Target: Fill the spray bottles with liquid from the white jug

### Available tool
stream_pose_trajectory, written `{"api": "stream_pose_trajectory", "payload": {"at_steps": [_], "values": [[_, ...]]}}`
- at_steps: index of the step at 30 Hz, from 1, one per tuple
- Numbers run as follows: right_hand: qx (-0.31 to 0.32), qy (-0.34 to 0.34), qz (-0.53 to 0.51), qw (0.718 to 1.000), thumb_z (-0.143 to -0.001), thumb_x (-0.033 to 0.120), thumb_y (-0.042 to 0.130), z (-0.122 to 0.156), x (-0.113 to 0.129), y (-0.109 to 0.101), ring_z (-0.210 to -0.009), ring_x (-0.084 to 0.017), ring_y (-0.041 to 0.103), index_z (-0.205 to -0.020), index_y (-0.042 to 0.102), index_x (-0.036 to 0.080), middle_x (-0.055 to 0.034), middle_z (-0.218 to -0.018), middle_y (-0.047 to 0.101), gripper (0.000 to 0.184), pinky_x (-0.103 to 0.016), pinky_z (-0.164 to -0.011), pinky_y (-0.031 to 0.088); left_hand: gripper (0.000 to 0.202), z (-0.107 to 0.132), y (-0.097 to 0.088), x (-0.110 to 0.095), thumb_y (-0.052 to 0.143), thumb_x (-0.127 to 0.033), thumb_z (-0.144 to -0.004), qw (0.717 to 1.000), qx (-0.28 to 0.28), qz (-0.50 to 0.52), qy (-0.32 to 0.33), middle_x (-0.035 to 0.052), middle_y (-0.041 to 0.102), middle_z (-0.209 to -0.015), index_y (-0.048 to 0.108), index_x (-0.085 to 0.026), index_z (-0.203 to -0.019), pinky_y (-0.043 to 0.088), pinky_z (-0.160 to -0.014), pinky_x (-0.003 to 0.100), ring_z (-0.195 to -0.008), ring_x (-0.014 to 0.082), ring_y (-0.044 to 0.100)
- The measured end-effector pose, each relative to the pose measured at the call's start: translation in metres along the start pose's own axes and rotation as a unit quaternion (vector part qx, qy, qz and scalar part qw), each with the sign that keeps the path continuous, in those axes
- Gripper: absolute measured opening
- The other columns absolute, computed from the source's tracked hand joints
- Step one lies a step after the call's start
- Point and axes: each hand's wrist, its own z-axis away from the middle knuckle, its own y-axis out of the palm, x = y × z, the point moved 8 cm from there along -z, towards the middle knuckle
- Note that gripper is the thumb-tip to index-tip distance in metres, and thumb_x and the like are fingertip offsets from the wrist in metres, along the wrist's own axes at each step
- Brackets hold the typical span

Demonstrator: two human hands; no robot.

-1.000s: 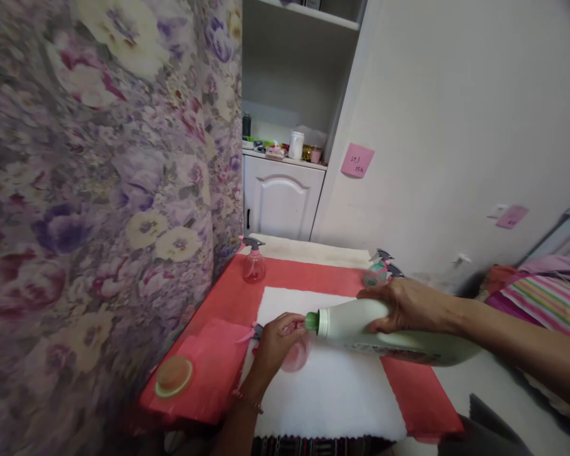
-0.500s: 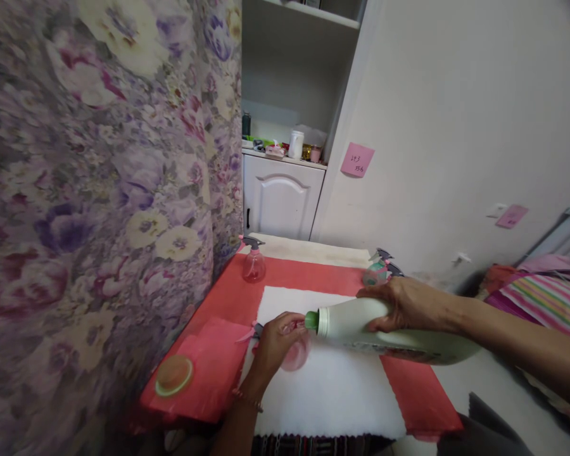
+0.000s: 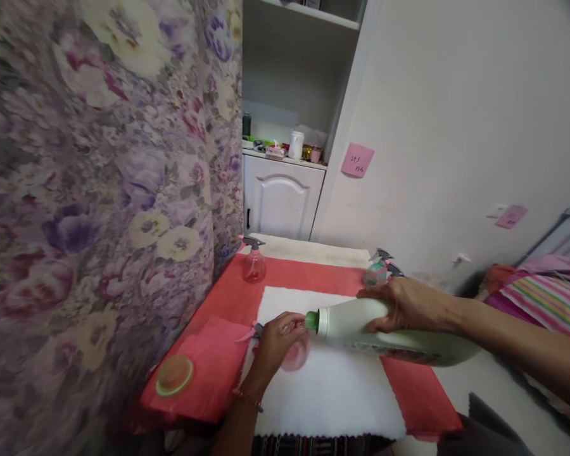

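My right hand (image 3: 408, 305) grips a large pale green detergent bottle (image 3: 384, 332), tipped on its side with its green neck (image 3: 312, 320) pointing left. My left hand (image 3: 275, 345) is wrapped round a small round pink spray bottle body (image 3: 297, 356) that stands on a white towel (image 3: 327, 386). The big bottle's mouth meets the top of the small pink bottle. A grey and pink spray head (image 3: 254, 330) lies on the towel just left of my left hand.
A red cloth (image 3: 218, 304) covers the table beneath the towel. An orange lid (image 3: 173, 375) lies near its front left corner. A pink spray bottle (image 3: 253, 261) stands at the back left, teal spray bottles (image 3: 377, 271) at the back right. A floral curtain (image 3: 99, 190) hangs left.
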Motion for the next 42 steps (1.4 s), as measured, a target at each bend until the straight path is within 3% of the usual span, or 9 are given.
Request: {"api": "stream_pose_trajectory", "payload": {"at_steps": [6, 11, 17, 25, 28, 30, 34, 39, 42], "values": [[-0.025, 0.004, -0.031, 0.999, -0.075, 0.043, 0.070, 0.004, -0.007, 0.006, -0.069, -0.018, 0.063, -0.100, 0.071, 0.024, -0.0026, -0.083, 0.072, 0.031, -0.027, -0.063, 0.046, 0.017, 0.000, 0.000, 0.002, 0.064, -0.020, -0.075, 1.000, -0.001, 0.005, -0.005, 0.0043, 0.071, -0.091, 0.073, -0.019, -0.089, 0.047, -0.080, 0.028, -0.090, 0.0201, 0.065], [-0.024, 0.052, -0.051, 0.997, -0.076, 0.044, 0.069, 0.011, -0.021, 0.021, -0.073, -0.019, 0.066, -0.115, 0.067, 0.026, -0.0034, -0.087, 0.074, 0.043, -0.027, -0.065, 0.048, 0.018, -0.001, 0.000, 0.002, 0.063, -0.019, -0.074, 1.000, -0.008, 0.002, -0.007, 0.0040, 0.072, -0.090, 0.073, -0.019, -0.089, 0.047, -0.081, 0.028, -0.089, 0.0199, 0.065], [-0.022, 0.108, -0.074, 0.991, -0.076, 0.044, 0.068, 0.019, -0.028, 0.029, -0.069, -0.019, 0.066, -0.118, 0.065, 0.027, -0.0014, -0.083, 0.074, 0.046, -0.026, -0.062, 0.047, 0.019, -0.002, 0.001, 0.000, 0.064, -0.019, -0.072, 1.000, -0.013, -0.010, -0.011, 0.0049, 0.073, -0.091, 0.073, -0.019, -0.088, 0.047, -0.082, 0.029, -0.090, 0.0208, 0.066], [-0.054, 0.114, -0.164, 0.978, -0.074, 0.042, 0.071, 0.022, -0.049, 0.041, -0.073, -0.020, 0.067, -0.113, 0.067, 0.025, -0.0023, -0.087, 0.073, 0.044, -0.028, -0.064, 0.050, 0.020, -0.002, 0.002, -0.001, 0.062, -0.024, -0.074, 1.000, -0.017, -0.021, -0.015, 0.0069, 0.073, -0.094, 0.074, -0.018, -0.089, 0.048, -0.085, 0.031, -0.093, 0.0227, 0.066], [-0.118, 0.148, -0.261, 0.946, -0.075, 0.045, 0.069, 0.024, -0.073, 0.041, -0.060, -0.015, 0.061, -0.116, 0.065, 0.022, -0.0035, -0.089, 0.071, 0.047, -0.024, -0.049, 0.047, 0.023, -0.002, 0.002, 0.003, 0.062, -0.028, -0.074, 0.999, -0.025, -0.020, -0.024, 0.0083, 0.073, -0.099, 0.073, -0.018, -0.092, 0.049, -0.086, 0.032, -0.096, 0.0235, 0.067], [-0.176, 0.169, -0.322, 0.915, -0.077, 0.047, 0.066, 0.024, -0.089, 0.043, -0.047, -0.011, 0.051, -0.119, 0.062, 0.021, -0.0007, -0.078, 0.067, 0.050, -0.022, -0.040, 0.040, 0.025, -0.003, 0.002, 0.005, 0.063, -0.029, -0.074, 0.999, -0.029, -0.020, -0.027, 0.0087, 0.073, -0.101, 0.073, -0.018, -0.095, 0.050, -0.088, 0.033, -0.098, 0.0240, 0.067], [-0.319, 0.163, -0.413, 0.837, -0.077, 0.048, 0.066, 0.014, -0.106, 0.057, -0.041, -0.010, 0.045, -0.120, 0.060, 0.019, 0.0064, -0.056, 0.054, 0.052, -0.023, -0.041, 0.038, 0.032, -0.003, 0.001, 0.008, 0.063, -0.028, -0.074, 0.999, -0.031, -0.025, -0.031, 0.0099, 0.074, -0.105, 0.070, -0.018, -0.103, 0.050, -0.091, 0.036, -0.102, 0.0251, 0.067], [-0.448, 0.180, -0.472, 0.737, -0.076, 0.047, 0.068, -0.015, -0.106, 0.096, -0.043, -0.012, 0.046, -0.121, 0.057, 0.017, 0.0062, -0.057, 0.053, 0.055, -0.026, -0.044, 0.040, 0.025, -0.003, -0.004, 0.007, 0.061, -0.029, -0.074, 0.997, -0.035, -0.068, -0.028, 0.0087, 0.074, -0.101, 0.071, -0.020, -0.096, 0.051, -0.090, 0.036, -0.100, 0.0249, 0.067], [-0.489, 0.175, -0.483, 0.705, -0.079, 0.047, 0.065, -0.032, -0.097, 0.116, -0.045, -0.013, 0.046, -0.125, 0.052, 0.016, 0.0055, -0.061, 0.053, 0.058, -0.026, -0.046, 0.041, 0.022, -0.003, -0.007, 0.006, 0.062, -0.031, -0.075, 0.995, -0.037, -0.091, -0.012, 0.0092, 0.073, -0.099, 0.072, -0.020, -0.091, 0.051, -0.090, 0.036, -0.099, 0.0252, 0.067]]}}
